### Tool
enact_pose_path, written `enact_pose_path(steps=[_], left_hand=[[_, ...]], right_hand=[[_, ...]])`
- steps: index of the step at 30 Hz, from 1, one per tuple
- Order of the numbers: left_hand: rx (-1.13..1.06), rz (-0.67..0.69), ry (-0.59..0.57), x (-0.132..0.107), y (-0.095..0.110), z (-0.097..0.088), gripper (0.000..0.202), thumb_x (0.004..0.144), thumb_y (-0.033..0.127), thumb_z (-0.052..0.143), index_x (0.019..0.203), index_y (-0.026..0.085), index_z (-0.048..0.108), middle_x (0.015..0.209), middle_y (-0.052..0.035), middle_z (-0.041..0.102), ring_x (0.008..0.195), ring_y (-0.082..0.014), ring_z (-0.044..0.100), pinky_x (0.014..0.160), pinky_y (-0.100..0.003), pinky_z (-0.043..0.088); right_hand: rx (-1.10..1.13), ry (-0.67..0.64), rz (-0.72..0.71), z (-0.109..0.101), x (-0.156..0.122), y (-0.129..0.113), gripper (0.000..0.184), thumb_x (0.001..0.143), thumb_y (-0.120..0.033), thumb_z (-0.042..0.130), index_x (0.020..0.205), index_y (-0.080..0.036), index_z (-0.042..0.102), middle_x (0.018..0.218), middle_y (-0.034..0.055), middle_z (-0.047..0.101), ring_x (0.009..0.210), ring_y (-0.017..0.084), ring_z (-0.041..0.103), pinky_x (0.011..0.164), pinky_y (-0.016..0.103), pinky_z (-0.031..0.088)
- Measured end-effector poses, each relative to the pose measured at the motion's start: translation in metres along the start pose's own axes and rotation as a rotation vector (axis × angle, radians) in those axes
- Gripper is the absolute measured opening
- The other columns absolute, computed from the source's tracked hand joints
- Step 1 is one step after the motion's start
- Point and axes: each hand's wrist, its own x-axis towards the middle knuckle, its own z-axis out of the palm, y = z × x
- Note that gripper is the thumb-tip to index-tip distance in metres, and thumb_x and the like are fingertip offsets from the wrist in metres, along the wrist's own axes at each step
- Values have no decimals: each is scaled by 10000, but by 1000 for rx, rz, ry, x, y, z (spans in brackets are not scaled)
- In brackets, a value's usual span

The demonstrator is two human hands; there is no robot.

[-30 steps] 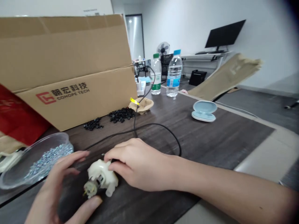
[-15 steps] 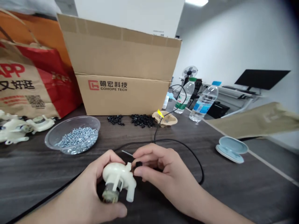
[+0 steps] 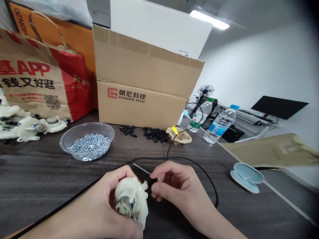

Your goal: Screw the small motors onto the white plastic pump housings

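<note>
A cream-white plastic pump housing (image 3: 141,196) with a small metal motor (image 3: 124,206) set in it sits in my left hand (image 3: 107,199). The fingers and thumb wrap round it, and the motor end faces me. Just right of the housing is my right hand (image 3: 174,186), apart from it, with thumb and index finger pinched. A dark bit shows between those fingertips, seemingly a small black part (image 3: 154,180), mostly hidden. Beyond the fingertips a thin metal rod (image 3: 141,168) points up and left; its other end is hidden behind my right hand.
A clear bowl (image 3: 62,141) holds many screws. Black parts (image 3: 156,134) lie in piles before a cardboard box (image 3: 144,113). More pump housings (image 3: 30,127) are at left. A black cable (image 3: 199,162) crosses the table. Bottles (image 3: 219,126) and an open blue case (image 3: 246,179) stand right.
My left hand has turned the pump housing so the motor faces me more. My right hand has drawn slightly away from the housing, and the black part shows less. The camera view has shifted.
</note>
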Motion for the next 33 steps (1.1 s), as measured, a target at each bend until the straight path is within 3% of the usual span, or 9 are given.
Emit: enact_pose_path(steps=[7, 12, 15, 17, 19, 22, 24, 29, 33], left_hand=[[80, 17, 49, -3, 5, 1, 547, 594, 155, 920, 916, 235, 486, 768, 92, 653, 642, -90, 522, 562, -183, 392], [227, -48, 72, -12, 20, 8, 464, 621, 83, 835, 910, 237, 506, 752, 120, 517, 671, -92, 414, 557, -186, 344], [331, -64, 67, -14, 22, 9, 517, 585, 29, 790, 988, 251, 553, 807, 110, 518, 715, -105, 437, 580, -192, 353], [393, -79, 78, -14, 18, 8, 600, 588, 18, 749, 1100, 278, 575, 894, 89, 575, 794, -134, 519, 654, -210, 422], [447, -41, 127, -14, 12, 6, 727, 616, 30, 711, 1260, 326, 546, 1079, 52, 632, 961, -183, 595, 819, -263, 492], [591, 41, 178, -16, 6, 2, 871, 641, 30, 647, 1404, 413, 474, 1373, 33, 583, 1245, -243, 560, 1097, -367, 421], [658, 53, 168, -18, 7, 1, 886, 636, 31, 626, 1406, 447, 489, 1434, 53, 566, 1316, -260, 530, 1153, -396, 380], [644, 26, 112, -19, 16, 2, 872, 615, 41, 625, 1381, 447, 537, 1424, 71, 598, 1314, -260, 555, 1143, -381, 408], [557, 65, 112, -17, 11, 1, 916, 565, -5, 549, 1343, 477, 554, 1319, 102, 649, 1210, -210, 629, 1070, -323, 467]], right_hand=[[-3, -43, 7, 0, -1, 3, 144, 791, -262, 844, 865, -198, 738, 651, -17, 667, 574, 114, 599, 558, 218, 492], [-238, -12, -51, 5, -6, 7, 41, 831, -225, 771, 870, -218, 760, 669, -20, 653, 607, 121, 567, 573, 227, 450], [-362, 33, -130, 7, -7, 7, 67, 844, -197, 731, 885, -237, 764, 695, -20, 671, 635, 128, 585, 598, 230, 455], [-397, 44, -146, 7, -7, 6, 77, 850, -193, 714, 897, -240, 752, 705, -23, 674, 643, 130, 595, 602, 228, 461], [-382, 42, -130, 7, -7, 4, 70, 840, -184, 711, 890, -232, 717, 720, -26, 673, 653, 131, 601, 611, 226, 473], [-368, 32, -115, 6, -6, 4, 75, 826, -161, 698, 854, -225, 668, 725, -31, 666, 656, 129, 597, 613, 224, 474], [-400, 18, -125, 5, -5, 6, 72, 833, -155, 692, 843, -224, 674, 716, -32, 661, 647, 128, 584, 605, 226, 459], [-354, 12, -91, 5, -2, 10, 127, 804, -130, 721, 763, -218, 638, 695, -44, 630, 637, 122, 540, 599, 228, 422], [-323, 41, -29, 4, 0, 9, 198, 749, -119, 759, 738, -212, 585, 682, -64, 543, 646, 119, 476, 584, 228, 370]])
